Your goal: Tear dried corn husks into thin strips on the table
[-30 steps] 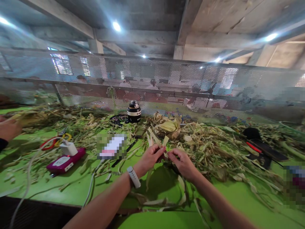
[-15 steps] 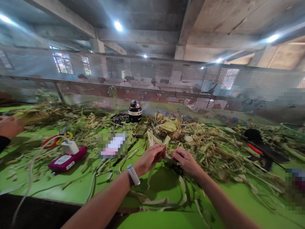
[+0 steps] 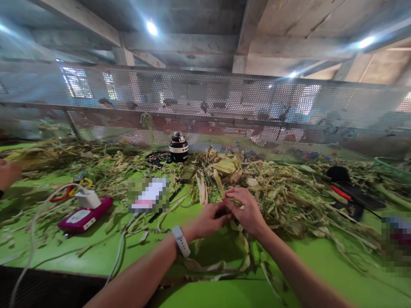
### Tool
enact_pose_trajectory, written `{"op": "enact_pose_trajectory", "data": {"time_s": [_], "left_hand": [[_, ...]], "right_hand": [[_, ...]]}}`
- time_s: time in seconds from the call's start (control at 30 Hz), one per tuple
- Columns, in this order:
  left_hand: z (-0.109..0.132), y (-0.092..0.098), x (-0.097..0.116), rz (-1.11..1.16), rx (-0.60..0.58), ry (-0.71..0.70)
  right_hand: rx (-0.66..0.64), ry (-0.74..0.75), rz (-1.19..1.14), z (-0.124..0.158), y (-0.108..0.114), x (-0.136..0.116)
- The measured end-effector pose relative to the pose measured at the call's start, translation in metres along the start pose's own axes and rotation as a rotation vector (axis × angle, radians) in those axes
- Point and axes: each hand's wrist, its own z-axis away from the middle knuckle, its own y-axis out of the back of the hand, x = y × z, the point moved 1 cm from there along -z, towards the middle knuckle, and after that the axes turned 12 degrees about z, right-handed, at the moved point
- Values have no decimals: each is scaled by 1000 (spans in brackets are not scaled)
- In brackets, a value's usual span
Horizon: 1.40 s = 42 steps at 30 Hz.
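My two hands meet above the green table (image 3: 150, 261), fingertips touching. Between the pinched fingers of my right hand (image 3: 247, 211) is a pale yellow strip of dried corn husk (image 3: 218, 181), its upper end sticking up and away from me. My left hand (image 3: 207, 222), with a light watch band on the wrist, is closed at the lower end of this strip; its fingertips are partly covered by my right hand. Beyond my left hand lie a few whitish husk strips (image 3: 202, 190), and a bunch of yellowish husk (image 3: 227, 166) rests on the heap farther back.
Dried leaf scraps (image 3: 282, 201) spread across the table. On the left are a phone (image 3: 150, 194), a purple power bank (image 3: 85, 216) with a white charger (image 3: 88, 198), and scissors (image 3: 64, 192). A black bottle (image 3: 179, 147) stands before a perforated screen (image 3: 199, 94). Another person's hand (image 3: 9, 173) is far left.
My right hand has moved left and turned over the left hand's fingertips. The whitish strips near my left fingers now lie apart from it, while a yellow strip stands up from my fingers.
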Motion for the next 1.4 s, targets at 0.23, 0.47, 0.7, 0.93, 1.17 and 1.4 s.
{"op": "enact_pose_trajectory", "data": {"time_s": [0.23, 0.47, 0.7, 0.93, 1.17, 1.4], "left_hand": [[1, 3, 3, 3, 30, 91], [3, -2, 6, 114, 28, 129], [4, -1, 5, 224, 10, 131], [7, 3, 9, 524, 24, 245], [5, 2, 9, 498, 21, 215], [6, 3, 6, 581, 33, 190]], "right_hand": [[-56, -362, -362, 4, -6, 4], [88, -342, -338, 8, -4, -1], [42, -399, -371, 5, -5, 6], [-164, -295, -168, 0, 3, 13], [-91, -100, 92, -1, 2, 11], [-22, -20, 197, -1, 3, 13]]}}
